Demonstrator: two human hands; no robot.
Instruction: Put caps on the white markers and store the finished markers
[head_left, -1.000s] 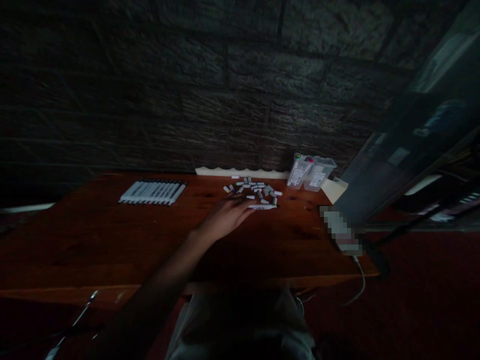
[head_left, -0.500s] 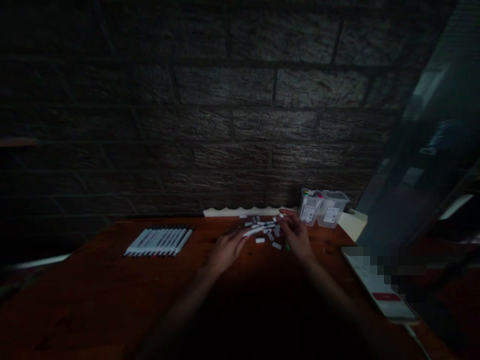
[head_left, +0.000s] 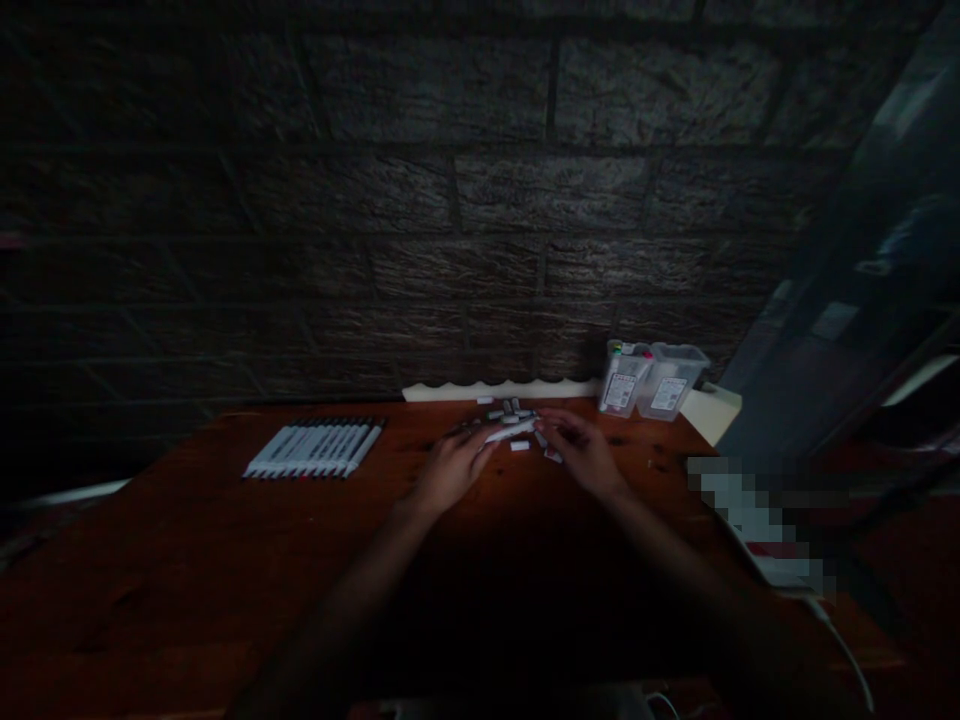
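A white marker (head_left: 514,430) is held slantwise above the table, its left part gripped by my left hand (head_left: 450,468). My right hand (head_left: 589,458) has its fingers closed at the marker's right end, around a small white cap that they mostly hide. Loose marker caps lie on the wood behind and below the marker, among them a white cap (head_left: 520,446) just in front of it. To the left, a neat row of white markers (head_left: 311,448) with dark ends lies side by side.
Two clear plastic boxes (head_left: 671,385) stand at the back right, the left one holding something. A pale wavy-edged strip (head_left: 499,391) runs along the brick wall. A pixelated device with a white cable (head_left: 844,645) lies at the table's right edge.
My right hand has come into view, picked up a white cap and brought it to the marker's right end. My left hand still grips the marker. The camera view has shifted.
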